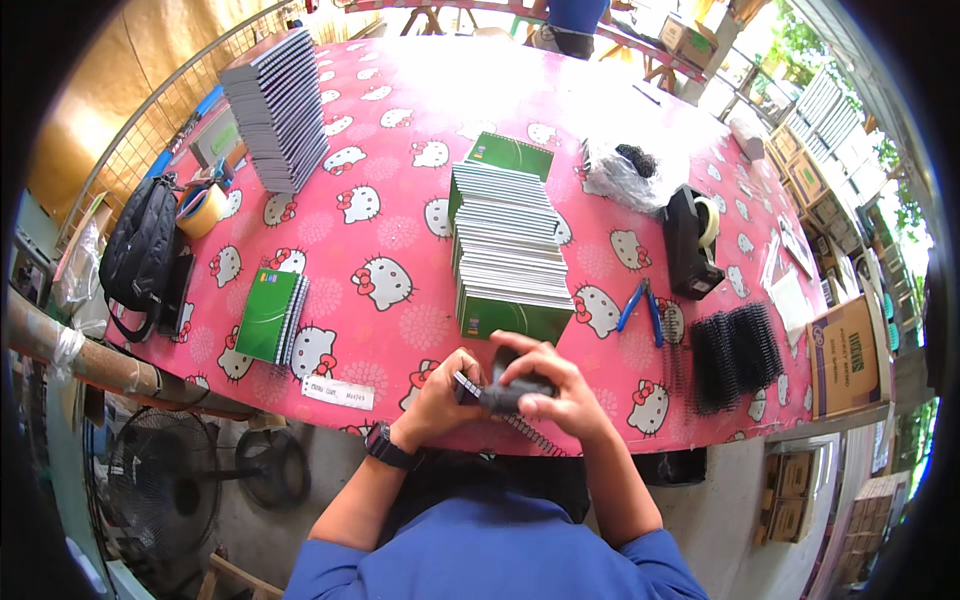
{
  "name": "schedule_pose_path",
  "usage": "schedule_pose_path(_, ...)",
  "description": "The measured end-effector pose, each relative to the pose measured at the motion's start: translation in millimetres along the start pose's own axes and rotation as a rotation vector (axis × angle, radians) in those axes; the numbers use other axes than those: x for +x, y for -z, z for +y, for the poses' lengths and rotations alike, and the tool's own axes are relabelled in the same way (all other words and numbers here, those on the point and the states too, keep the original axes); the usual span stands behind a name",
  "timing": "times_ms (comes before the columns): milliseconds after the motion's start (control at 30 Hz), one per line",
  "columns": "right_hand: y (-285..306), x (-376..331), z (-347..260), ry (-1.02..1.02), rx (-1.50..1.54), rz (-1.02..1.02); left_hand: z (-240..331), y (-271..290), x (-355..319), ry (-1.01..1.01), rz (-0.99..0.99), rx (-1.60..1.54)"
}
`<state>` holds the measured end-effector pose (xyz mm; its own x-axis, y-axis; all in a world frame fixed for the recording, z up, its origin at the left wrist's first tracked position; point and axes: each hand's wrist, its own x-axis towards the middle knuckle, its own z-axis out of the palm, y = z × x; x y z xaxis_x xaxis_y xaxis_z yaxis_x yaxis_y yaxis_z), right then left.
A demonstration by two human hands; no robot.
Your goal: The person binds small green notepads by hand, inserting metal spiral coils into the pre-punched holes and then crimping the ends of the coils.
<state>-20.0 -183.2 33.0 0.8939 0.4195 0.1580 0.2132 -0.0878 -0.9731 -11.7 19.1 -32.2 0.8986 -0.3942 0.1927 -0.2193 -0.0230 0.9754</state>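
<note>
At the table's near edge, my left hand (pixel 438 402) is closed on a small notebook (pixel 467 384), seen nearly edge-on. A black spiral coil (pixel 535 434) trails from it toward the lower right. My right hand (pixel 560 388) curls its fingers around a dark grey object (pixel 517 382) against the notebook; its kind is not clear. Just beyond my hands runs a long row of green-covered notebooks (pixel 508 245), packed with their edges up. To the right lie blue-handled pliers (pixel 642 312) and a bundle of black spiral coils (pixel 735 358).
A tall stack of spiral notebooks (pixel 275 110) stands far left, with a green notebook (pixel 268 315) nearer. A black bag (pixel 143 245) and tape roll (pixel 203 210) sit left. A tape dispenser (pixel 692 245), plastic bag (pixel 625 170) and cardboard box (pixel 845 358) are right. Another person (pixel 575 20) stands beyond.
</note>
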Motion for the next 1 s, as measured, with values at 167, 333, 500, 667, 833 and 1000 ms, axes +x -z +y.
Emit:
schedule_pose_path(167,1.1,-6.3,4.3,-0.017,-0.248,0.083,-3.0,-2.1,-0.2,-0.014,-0.014,-0.069)
schedule_pose_path(333,45.6,-58.3,11.7,0.078,-0.489,0.493,17.7,-6.9,2.5,0.003,0.022,-0.073)
schedule_pose_path(500,78.5,-86.9,9.1,-0.245,-1.037,0.424,30.3,-11.0,13.1,-0.013,0.04,-0.364)
schedule_pose_path(667,9.4,-25.5,-49.0,0.21,-0.521,0.368,53.3,-14.6,14.4,-0.042,0.065,-0.213)
schedule_pose_path(833,-11.5,-14.0,-45.4,0.181,-0.382,0.366,66.7,-18.0,11.5,-0.056,0.141,-0.334)
schedule_pose_path(1000,-17.4,-6.3,-46.5,0.306,-0.481,0.356,63.8,-14.5,6.6,-0.024,0.143,-0.403)
